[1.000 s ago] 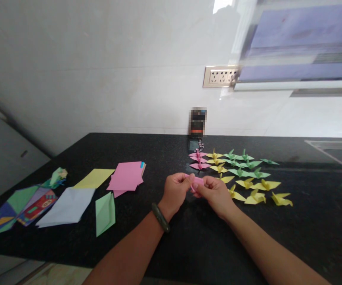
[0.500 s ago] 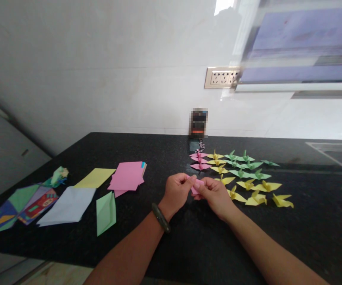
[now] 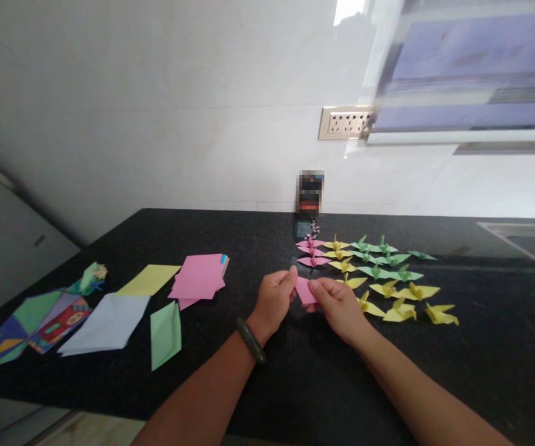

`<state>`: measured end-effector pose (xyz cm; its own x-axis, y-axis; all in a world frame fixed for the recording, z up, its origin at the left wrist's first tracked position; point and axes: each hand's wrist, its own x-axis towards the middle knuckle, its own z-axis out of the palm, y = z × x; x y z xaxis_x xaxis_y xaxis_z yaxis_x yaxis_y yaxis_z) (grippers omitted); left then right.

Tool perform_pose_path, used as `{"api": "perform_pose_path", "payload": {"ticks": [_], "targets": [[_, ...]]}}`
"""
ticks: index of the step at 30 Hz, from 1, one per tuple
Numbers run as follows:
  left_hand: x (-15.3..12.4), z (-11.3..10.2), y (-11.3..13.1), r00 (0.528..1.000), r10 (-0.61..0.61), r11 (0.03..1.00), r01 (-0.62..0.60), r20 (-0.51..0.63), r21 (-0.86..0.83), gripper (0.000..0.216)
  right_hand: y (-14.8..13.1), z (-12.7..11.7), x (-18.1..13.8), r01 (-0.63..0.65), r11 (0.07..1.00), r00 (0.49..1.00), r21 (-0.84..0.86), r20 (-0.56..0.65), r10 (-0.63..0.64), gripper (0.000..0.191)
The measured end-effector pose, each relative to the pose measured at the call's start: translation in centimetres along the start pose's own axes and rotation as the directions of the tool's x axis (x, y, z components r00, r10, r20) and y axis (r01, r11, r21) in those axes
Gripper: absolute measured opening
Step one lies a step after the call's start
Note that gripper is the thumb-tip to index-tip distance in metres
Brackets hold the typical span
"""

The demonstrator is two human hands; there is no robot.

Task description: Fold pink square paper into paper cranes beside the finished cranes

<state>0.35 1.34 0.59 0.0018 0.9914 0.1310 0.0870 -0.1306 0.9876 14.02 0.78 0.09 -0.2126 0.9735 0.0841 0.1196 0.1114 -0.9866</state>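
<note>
A small folded piece of pink origami paper (image 3: 305, 292) is held up over the black counter, between my two hands. My right hand (image 3: 340, 305) pinches its right side, thumb on top and the fingers underneath. At the left edge of the paper, my left hand (image 3: 274, 300) is closed, thumb pointing up against the paper's corner; its other fingertips are partly hidden. Just beyond the hands are pink paper cranes (image 3: 312, 261). Several yellow cranes (image 3: 400, 310) lie close by my right hand, with green cranes (image 3: 377, 272) behind them.
Left on the counter (image 3: 267, 241) lie a pink paper stack (image 3: 198, 277), a yellow sheet (image 3: 149, 279), white sheets (image 3: 106, 322), a folded green paper (image 3: 165, 337) and a colourful packet (image 3: 39, 322). A blurred-out object (image 3: 310, 193) leans on the wall below a socket (image 3: 345, 122).
My left thumb has lifted off the pink paper's face toward its left edge, and more of the paper shows. My right hand keeps its pinch. The cranes and sheets lie as before.
</note>
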Motion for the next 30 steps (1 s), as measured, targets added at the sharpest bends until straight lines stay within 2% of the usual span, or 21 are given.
{"api": "perform_pose_path", "payload": {"ticks": [6,13,18,21,30], "targets": [[0.09,-0.15,-0.16,0.999,0.001,1.0,0.0,-0.048,0.021,0.047,-0.01,0.19,0.05,-0.055,0.997,0.997,0.056,0.052,0.052,0.036],[0.1,0.15,0.07,0.996,-0.06,0.981,0.07,0.061,-0.183,0.039,-0.19,0.17,0.1,-0.061,0.993,0.996,0.101,-0.065,0.068,0.036],[0.42,0.03,-0.3,0.99,-0.143,0.946,0.14,0.01,-0.292,0.03,0.0,-0.06,0.32,-0.069,0.984,0.99,0.166,-0.108,0.088,0.038],[0.51,-0.02,-0.42,0.985,-0.172,0.94,0.167,0.009,-0.298,0.028,0.08,-0.21,0.43,-0.08,0.97,0.983,0.231,-0.142,0.115,0.039],[0.55,0.12,-0.81,0.989,-0.15,0.962,0.144,-0.006,-0.233,0.028,-0.04,-0.26,0.3,-0.018,0.998,0.993,0.067,-0.114,0.025,0.028]]}}
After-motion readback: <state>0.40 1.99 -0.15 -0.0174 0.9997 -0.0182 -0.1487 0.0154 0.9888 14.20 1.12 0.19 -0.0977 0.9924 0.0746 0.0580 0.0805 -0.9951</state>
